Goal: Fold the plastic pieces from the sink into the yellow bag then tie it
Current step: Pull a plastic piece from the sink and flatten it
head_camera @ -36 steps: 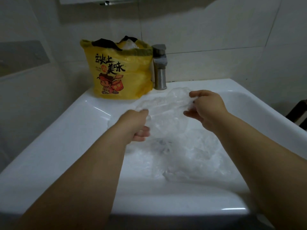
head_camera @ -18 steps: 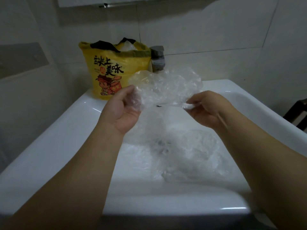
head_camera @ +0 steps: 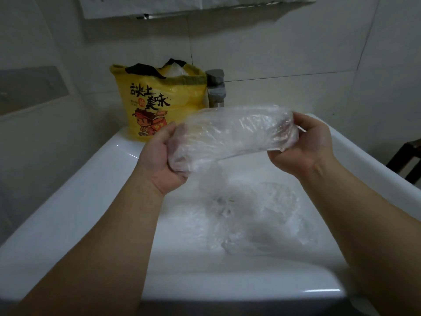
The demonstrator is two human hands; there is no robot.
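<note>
Clear crinkled plastic piece (head_camera: 232, 135) held crosswise as a long band, ends gripped in curled fingers of left hand (head_camera: 159, 160) and right hand (head_camera: 305, 147); yellow printed bag (head_camera: 155, 103) beyond, nearer the left.

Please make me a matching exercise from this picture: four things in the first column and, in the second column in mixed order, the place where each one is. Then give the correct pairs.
Column one
1. yellow bag
2. tap
3. clear plastic piece
4. loose plastic pieces

Column two
A. gripped at its ends by the left hand and the right hand, above the basin
B. lying in the bottom of the sink
C. standing on the sink's back ledge, mouth open
D. at the back of the sink, just right of the bag

Pairs: 1-C, 2-D, 3-A, 4-B
</note>
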